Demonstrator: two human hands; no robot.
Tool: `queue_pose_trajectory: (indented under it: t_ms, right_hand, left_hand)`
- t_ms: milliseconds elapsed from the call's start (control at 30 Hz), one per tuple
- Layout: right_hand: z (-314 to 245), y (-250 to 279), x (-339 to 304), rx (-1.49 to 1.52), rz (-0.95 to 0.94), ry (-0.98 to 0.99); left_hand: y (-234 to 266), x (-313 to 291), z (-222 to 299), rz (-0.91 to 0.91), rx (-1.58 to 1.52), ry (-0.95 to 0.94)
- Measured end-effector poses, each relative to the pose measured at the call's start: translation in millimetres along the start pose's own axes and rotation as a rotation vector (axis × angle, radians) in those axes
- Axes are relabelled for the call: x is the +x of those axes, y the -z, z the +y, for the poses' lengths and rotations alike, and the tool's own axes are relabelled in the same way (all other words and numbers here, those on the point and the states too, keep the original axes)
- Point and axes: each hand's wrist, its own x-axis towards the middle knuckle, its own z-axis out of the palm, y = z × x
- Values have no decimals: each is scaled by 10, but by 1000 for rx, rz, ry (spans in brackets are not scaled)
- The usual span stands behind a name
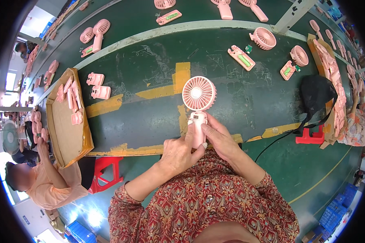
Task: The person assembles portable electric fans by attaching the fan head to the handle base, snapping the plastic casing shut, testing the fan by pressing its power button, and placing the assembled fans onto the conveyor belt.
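A pink handheld fan (198,94) is between my hands at the table's near edge, its round head pointing away from me. My left hand (178,152) closes on the handle from the left, thumb and fingers pressed to its lower part. From the right, my right hand (220,137) grips the same handle, thumb lying along its upper side. A small dark opening shows near the top of the handle. Two pink handle shells (101,92) lie to the far left of the fan. An opened fan handle with a green battery (244,60) rests at the far right.
A cardboard box (52,121) with pink parts stands at the left edge. On the right are a black bag (315,97), another opened fan (288,71) and a box of pink shells (332,73). A co-worker (54,182) sits at left beside a red stool (105,174).
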Motion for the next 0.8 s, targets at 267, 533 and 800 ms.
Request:
queue_pose_trajectory:
  t_ms: [267, 533, 800]
  right_hand:
    - [17, -19, -10, -57, 22, 30]
    - [81, -83, -16, -27, 99, 83]
    - [124, -57, 12, 6, 113, 98]
  left_hand:
    - [-50, -14, 7, 21, 17, -16]
    - [-105, -33, 26, 130, 68, -59]
    - [-100, -27, 55, 116, 139, -64]
